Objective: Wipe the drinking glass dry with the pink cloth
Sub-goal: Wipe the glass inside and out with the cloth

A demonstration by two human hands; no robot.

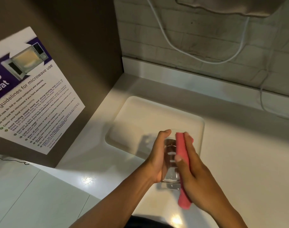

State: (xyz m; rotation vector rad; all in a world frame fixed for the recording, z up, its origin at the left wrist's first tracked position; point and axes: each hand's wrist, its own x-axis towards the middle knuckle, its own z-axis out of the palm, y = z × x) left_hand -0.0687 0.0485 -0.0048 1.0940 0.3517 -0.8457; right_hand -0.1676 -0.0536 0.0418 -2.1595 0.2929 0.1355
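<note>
A clear drinking glass (171,162) is held in the air above the white counter, mouth pointing away from me. My left hand (157,155) wraps its left side, thumb near the rim. A folded pink cloth (182,165) lies pressed along the glass's right side under my right hand (192,168), whose fingers run along the cloth and whose thumb rests on the glass. The cloth's lower end hangs below the base of the glass.
A white tray (124,129) lies on the white counter (247,153) beneath the hands. A brown panel with a microwave guidelines poster (30,96) stands at the left. A tiled wall with a hanging white cable (173,46) runs behind. Floor tiles (33,195) show at lower left.
</note>
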